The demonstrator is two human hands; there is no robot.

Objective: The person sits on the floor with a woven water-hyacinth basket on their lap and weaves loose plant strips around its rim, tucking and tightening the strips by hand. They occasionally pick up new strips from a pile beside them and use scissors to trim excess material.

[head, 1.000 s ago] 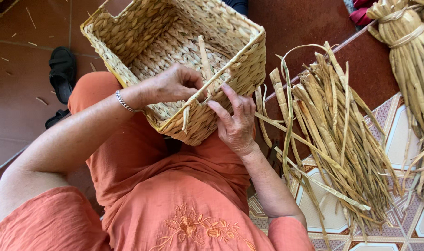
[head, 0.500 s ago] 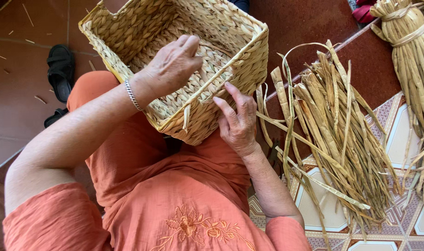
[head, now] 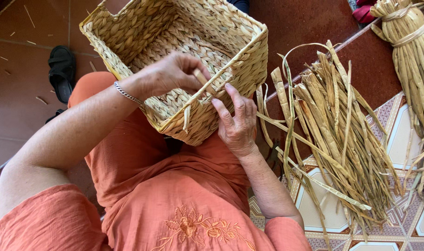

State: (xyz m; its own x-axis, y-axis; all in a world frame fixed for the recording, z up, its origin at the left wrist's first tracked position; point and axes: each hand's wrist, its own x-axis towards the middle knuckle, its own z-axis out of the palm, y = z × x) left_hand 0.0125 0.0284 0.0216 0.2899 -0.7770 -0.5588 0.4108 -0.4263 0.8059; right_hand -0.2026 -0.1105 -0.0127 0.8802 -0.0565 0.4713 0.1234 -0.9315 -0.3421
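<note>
A rectangular woven straw basket (head: 184, 60) rests tilted on the person's lap, its open mouth turned up toward the camera and its near corner pointing down at the orange clothing (head: 174, 200). The left hand (head: 167, 74) reaches over the near rim into the basket, fingers closed in a pinch on a loose straw strand (head: 203, 79) that stands up at that rim. The right hand (head: 237, 123) lies against the outside of the near wall, fingers spread flat and pressing the weave, gripping nothing that shows.

The work in hand looks like finishing the rim: a free strand end is being threaded or tucked into the plaited edge. The next move likely calls for pulling that strand snug through the weave while the right hand steadies the wall, since a short tail (head: 186, 122) hangs loose from the rim just below.

To the right of the lap, a loose heap of dried straw strips (head: 332, 130) fans out across the step edge and the patterned floor tiles (head: 407, 139), near the right forearm. A tied bundle of straw (head: 414, 51) lies at the upper right corner. On the red floor to the left sits a black sandal (head: 61, 72), well apart. Nothing blocks the hands.
</note>
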